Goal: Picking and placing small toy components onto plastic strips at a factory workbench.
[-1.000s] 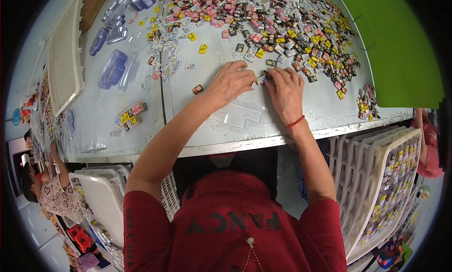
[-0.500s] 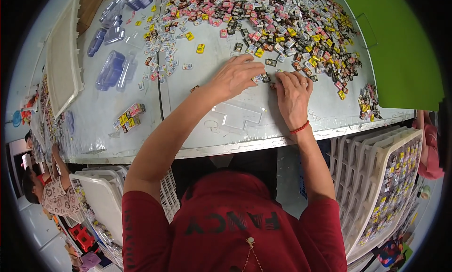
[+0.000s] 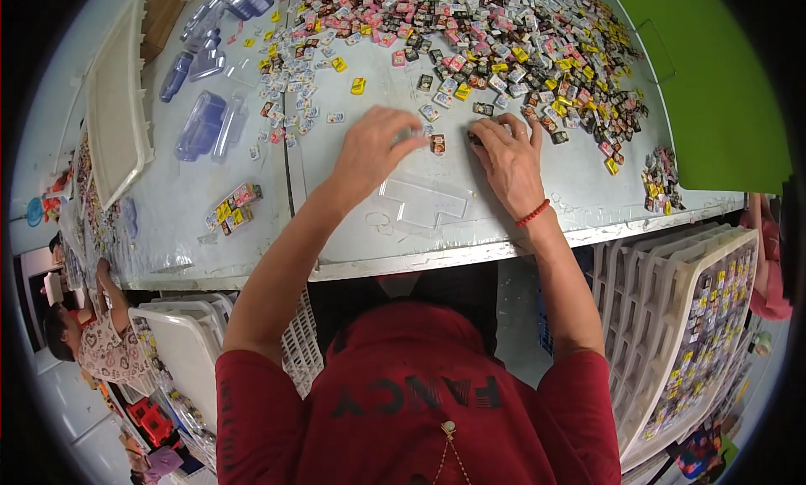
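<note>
My left hand (image 3: 374,151) is raised a little above the table, blurred, with curled fingers and a small pale packet at the thumb and fingertips. Just right of those fingertips lies a brown-and-white packet (image 3: 438,143). My right hand (image 3: 512,156), with a red bead bracelet (image 3: 534,213) at its wrist, rests on the table with its fingers bent over a small dark packet (image 3: 474,138), which they partly cover. Between my forearms, near the front edge, lies a clear stepped plastic tray (image 3: 424,204) with nothing in it.
A large heap of small coloured packets (image 3: 470,31) spreads over the far table. Clear plastic shells (image 3: 201,125) and a filled pack (image 3: 233,209) lie left. A green board (image 3: 714,90) borders the right. Stacked white crates (image 3: 646,317) stand below. Another person (image 3: 105,338) is far left.
My left hand has lifted and moved left, away from the packets, uncovering the brown-and-white one. My right hand has shifted slightly left, onto a dark packet.
</note>
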Demonstrator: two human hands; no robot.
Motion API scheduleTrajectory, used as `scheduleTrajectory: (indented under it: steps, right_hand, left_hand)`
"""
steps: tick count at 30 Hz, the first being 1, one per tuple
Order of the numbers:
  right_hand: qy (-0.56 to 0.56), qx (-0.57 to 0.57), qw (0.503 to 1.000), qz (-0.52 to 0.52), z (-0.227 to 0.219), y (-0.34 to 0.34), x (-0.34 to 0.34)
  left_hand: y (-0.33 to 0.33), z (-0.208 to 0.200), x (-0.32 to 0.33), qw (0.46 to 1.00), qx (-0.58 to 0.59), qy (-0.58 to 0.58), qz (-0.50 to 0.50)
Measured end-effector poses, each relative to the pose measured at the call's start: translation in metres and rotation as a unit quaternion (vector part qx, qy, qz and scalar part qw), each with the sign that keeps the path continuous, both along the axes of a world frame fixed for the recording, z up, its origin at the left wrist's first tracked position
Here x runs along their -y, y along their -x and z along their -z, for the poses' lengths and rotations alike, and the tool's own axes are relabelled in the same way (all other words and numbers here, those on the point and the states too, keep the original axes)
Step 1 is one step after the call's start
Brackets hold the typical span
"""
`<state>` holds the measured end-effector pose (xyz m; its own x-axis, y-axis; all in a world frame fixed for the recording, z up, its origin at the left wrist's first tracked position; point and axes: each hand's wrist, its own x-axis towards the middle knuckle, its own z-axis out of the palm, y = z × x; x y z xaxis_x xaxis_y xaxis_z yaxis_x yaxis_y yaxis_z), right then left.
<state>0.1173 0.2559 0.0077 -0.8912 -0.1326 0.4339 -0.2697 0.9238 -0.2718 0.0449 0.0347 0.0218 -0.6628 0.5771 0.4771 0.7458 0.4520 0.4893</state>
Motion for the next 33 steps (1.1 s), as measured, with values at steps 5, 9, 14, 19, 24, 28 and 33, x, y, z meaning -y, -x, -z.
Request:
scheduleTrajectory:
  steps: [5,9,14,19,24,28,33]
  right_hand:
    - [-0.016,0.006,1.0,0.004,0.003,-0.002,0.001]
    - [-0.008,0.008,1.0,0.004,0.003,-0.006,0.013]
    - [0.024,-0.001,1.0,0.01,0.012,-0.012,0.021]
    - [0.035,-0.002,0.999,0.015,0.008,-0.015,0.021]
    - [0.041,0.002,0.999,0.008,0.007,-0.02,0.022]
    - [0.036,0.004,0.999,-0.004,0.003,-0.023,0.02]
    - [0.03,0.017,0.999,-0.022,0.003,-0.027,0.021]
  left_hand:
    - [-0.015,0.01,0.005,0.997,0.046,0.047,0.036]
    - [-0.009,0.018,-0.006,0.998,0.044,0.031,0.043]
    - [-0.007,0.026,-0.011,0.997,0.062,0.014,0.047]
    - [0.007,0.025,-0.02,0.985,0.098,0.046,0.132]
    - [-0.009,0.023,-0.019,0.985,0.087,0.047,0.139]
    - [-0.009,0.018,-0.018,0.983,0.104,0.054,0.142]
    - [-0.021,0.013,-0.021,0.985,0.114,0.044,0.123]
